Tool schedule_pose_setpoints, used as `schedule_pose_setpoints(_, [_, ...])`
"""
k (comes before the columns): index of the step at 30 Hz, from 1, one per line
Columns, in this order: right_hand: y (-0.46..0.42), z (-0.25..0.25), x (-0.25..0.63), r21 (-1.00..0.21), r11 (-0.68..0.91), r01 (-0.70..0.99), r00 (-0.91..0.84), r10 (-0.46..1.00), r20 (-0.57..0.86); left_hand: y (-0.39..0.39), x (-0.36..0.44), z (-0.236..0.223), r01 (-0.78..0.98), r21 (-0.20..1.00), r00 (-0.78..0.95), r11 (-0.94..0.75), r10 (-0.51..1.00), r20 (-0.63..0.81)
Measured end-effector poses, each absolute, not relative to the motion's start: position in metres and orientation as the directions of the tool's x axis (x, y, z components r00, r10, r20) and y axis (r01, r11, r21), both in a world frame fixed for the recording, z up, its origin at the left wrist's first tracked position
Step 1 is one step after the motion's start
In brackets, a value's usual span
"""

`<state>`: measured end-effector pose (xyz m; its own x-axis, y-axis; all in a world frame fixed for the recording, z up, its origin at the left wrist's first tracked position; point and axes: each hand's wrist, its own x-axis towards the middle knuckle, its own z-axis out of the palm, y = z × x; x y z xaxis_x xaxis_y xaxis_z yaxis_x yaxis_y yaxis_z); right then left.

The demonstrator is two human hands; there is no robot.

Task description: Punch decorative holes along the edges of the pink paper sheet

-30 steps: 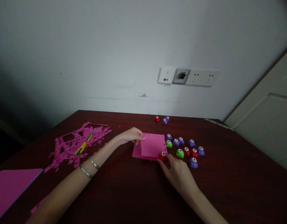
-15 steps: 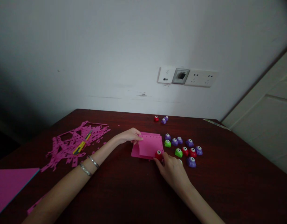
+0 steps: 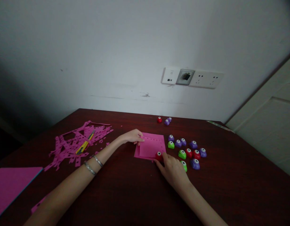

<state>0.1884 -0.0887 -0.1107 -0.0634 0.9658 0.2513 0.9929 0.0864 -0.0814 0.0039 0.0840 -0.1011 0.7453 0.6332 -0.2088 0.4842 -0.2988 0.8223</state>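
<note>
A small pink paper sheet point(image 3: 151, 147) with tiny punched holes along its top and right side overlaps a slightly larger pink sheet point(image 3: 137, 152). My left hand point(image 3: 133, 137) pinches the upper sheet's left edge between thumb and fingers. At the sheet's lower right corner, my right hand point(image 3: 174, 169) has its thumb and fingers closed around a red paper punch point(image 3: 158, 155) with a round white-and-black top. Just right of that hand stand a green punch point(image 3: 182, 154) and other punches in red and purple. Two bracelets point(image 3: 90, 168) circle my left forearm.
Cut pink paper scraps point(image 3: 75, 142) lie in a heap at the left, with a yellow utility knife point(image 3: 85, 144) on top. A stack of pink paper point(image 3: 15, 179) is at the near left. One red punch point(image 3: 159, 120) and two purple ones stand near the wall point(image 3: 126, 62).
The red punch and my right hand have shifted slightly left along the sheet's lower edge. The upper sheet has slid a little left over the lower one.
</note>
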Motion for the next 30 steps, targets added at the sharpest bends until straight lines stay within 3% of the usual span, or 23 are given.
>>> schedule_pose_setpoints(3, [-0.089, -0.112, 0.190, -0.078, 0.096, 0.992, -0.071, 0.959, 0.275, 0.083, 0.005, -0.100, 0.585, 0.715, 0.663, -0.383, 0.733, -0.151])
schedule_pose_setpoints(6, [-0.090, -0.113, 0.195, -0.103, 0.135, 0.986, -0.099, 0.949, 0.299, 0.073, 0.010, -0.092, 0.662, 0.555, 0.582, -0.504, 0.812, 0.043])
schedule_pose_setpoints(8, [-0.091, -0.113, 0.199, -0.131, 0.185, 0.974, -0.139, 0.944, 0.299, 0.064, 0.014, -0.087, 0.674, 0.423, 0.624, -0.605, 0.773, 0.112])
schedule_pose_setpoints(14, [-0.093, -0.114, 0.207, -0.094, 0.228, 0.969, -0.196, 0.943, 0.269, 0.042, 0.026, -0.088, 0.550, 0.138, 0.824, -0.824, 0.562, 0.071])
schedule_pose_setpoints(21, [-0.091, -0.113, 0.206, -0.116, 0.237, 0.965, -0.202, 0.946, 0.253, 0.043, 0.025, -0.091, 0.521, 0.187, 0.852, -0.833, 0.521, -0.053])
schedule_pose_setpoints(30, [-0.091, -0.113, 0.205, -0.119, 0.251, 0.961, -0.216, 0.944, 0.251, 0.046, 0.026, -0.090, 0.537, 0.264, 0.841, -0.801, 0.532, -0.095])
